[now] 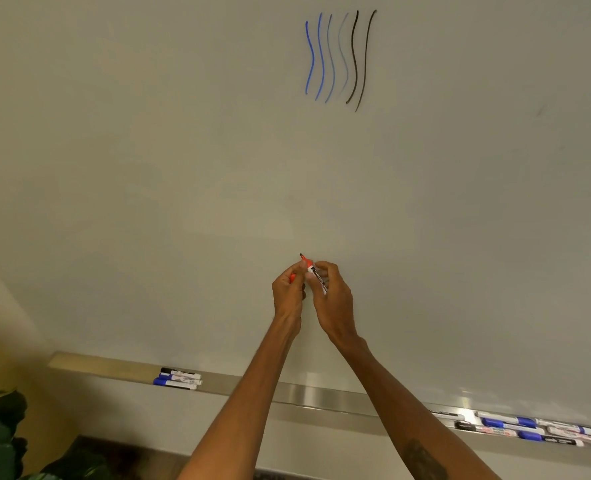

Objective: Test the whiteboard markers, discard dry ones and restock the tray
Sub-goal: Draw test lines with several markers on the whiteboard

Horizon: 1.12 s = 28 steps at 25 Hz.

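Six wavy strokes point(355, 64), four blue and two black, mark our whiteboard point(148, 168) up high. Lower down, fingers of our right hand point(332, 299) pinch a red marker point(318, 276) by its barrel, bare tip pointing up and left. Our left hand point(287, 294) curls round a red cap point(292, 278) just beside it. Three markers point(179, 378) lie on the tray point(321, 398) at left; a larger cluster point(529, 429) lies at right.

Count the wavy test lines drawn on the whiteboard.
6. Four blue wavy lines stand side by side near the top of the white whiteboard, the rightmost very faint. Two black wavy lines sit just to their right. None appears hidden.
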Tool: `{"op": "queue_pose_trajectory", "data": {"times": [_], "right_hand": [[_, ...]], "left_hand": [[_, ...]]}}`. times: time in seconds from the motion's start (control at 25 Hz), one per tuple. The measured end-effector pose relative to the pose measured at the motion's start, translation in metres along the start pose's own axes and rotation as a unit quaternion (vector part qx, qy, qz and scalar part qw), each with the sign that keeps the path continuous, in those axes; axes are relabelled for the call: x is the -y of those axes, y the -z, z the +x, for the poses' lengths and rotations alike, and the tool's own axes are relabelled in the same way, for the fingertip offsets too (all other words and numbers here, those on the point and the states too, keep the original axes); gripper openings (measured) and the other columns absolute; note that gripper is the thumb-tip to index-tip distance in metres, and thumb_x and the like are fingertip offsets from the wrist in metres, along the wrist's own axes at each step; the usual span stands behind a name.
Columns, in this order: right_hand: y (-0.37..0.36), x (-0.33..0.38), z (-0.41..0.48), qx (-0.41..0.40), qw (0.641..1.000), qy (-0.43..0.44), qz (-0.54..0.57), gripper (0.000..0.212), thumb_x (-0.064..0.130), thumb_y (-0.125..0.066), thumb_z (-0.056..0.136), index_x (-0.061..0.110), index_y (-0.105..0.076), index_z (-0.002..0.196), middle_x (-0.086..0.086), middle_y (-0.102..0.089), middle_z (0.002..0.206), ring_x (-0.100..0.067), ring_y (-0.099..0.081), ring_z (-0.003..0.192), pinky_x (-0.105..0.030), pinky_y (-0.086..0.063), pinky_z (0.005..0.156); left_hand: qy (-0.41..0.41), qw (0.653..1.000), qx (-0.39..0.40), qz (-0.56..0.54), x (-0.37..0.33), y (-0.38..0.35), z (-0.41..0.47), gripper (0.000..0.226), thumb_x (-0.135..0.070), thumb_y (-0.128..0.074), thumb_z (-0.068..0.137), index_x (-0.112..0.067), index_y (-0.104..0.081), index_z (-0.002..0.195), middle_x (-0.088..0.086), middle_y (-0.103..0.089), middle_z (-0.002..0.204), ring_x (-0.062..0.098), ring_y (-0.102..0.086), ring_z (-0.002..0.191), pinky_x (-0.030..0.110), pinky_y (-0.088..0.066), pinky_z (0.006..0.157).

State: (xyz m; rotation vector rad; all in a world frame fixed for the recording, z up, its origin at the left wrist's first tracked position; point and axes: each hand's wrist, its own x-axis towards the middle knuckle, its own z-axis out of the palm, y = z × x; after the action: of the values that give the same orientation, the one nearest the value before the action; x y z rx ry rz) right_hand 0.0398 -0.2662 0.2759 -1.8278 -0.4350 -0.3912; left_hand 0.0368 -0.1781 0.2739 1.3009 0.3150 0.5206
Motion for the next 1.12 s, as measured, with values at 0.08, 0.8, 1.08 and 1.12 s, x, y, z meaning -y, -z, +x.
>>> {"op": "queue_pose_trajectory", "data": {"times": [0.08,0.8,1.08,1.12], "right_hand": [[0.002,0.0,0.003,-0.013,1.0,0.002,0.016,0.022,0.03,-0.066,0.093,0.017,-0.059,0.109,0.012,-0.061,0.095,-0.001,-0.059,0.08,-0.008,-0.046,0.068],[0.002,-0.017,0.007,-0.02,0.999,-0.011,0.026,0.011,0.027,-0.064,0.095,0.019,-0.06,0.1,0.008,-0.062,0.088,-0.006,-0.057,0.075,-0.017,-0.048,0.065],[0.0,-0.018,0.003,-0.014,0.999,-0.048,0.019,0.026,0.026,-0.041,0.105,0.017,-0.057,0.088,0.008,-0.054,0.071,-0.005,-0.047,0.059,-0.025,-0.04,0.059],[0.002,-0.016,0.004,-0.015,0.999,-0.047,0.024,0.02,0.03,-0.044,0.104,0.018,-0.058,0.096,0.01,-0.057,0.076,-0.005,-0.052,0.063,-0.021,-0.042,0.06]], "left_hand": [[0.01,1.0,-0.001,-0.011,0.0,-0.001,0.0,0.03,-0.038,-0.059,0.097,-0.016,-0.074,0.111,-0.005,-0.07,0.084,0.01,-0.059,0.075,0.02,-0.047,0.065],[0.022,1.0,0.001,-0.016,-0.006,-0.004,0.001,0.029,-0.04,-0.064,0.092,-0.016,-0.077,0.102,-0.012,-0.052,0.06,0.008,-0.043,0.063,0.022,-0.039,0.058],[0.021,0.998,0.055,-0.006,-0.011,-0.001,-0.001,0.029,-0.036,-0.057,0.098,-0.018,-0.076,0.109,-0.005,-0.04,0.059,0.007,-0.035,0.056,0.02,-0.033,0.049],[0.03,0.998,0.057,-0.016,-0.011,-0.002,-0.002,0.028,-0.035,-0.056,0.098,-0.017,-0.076,0.109,-0.005,-0.04,0.058,0.008,-0.034,0.054,0.019,-0.033,0.048]]}}
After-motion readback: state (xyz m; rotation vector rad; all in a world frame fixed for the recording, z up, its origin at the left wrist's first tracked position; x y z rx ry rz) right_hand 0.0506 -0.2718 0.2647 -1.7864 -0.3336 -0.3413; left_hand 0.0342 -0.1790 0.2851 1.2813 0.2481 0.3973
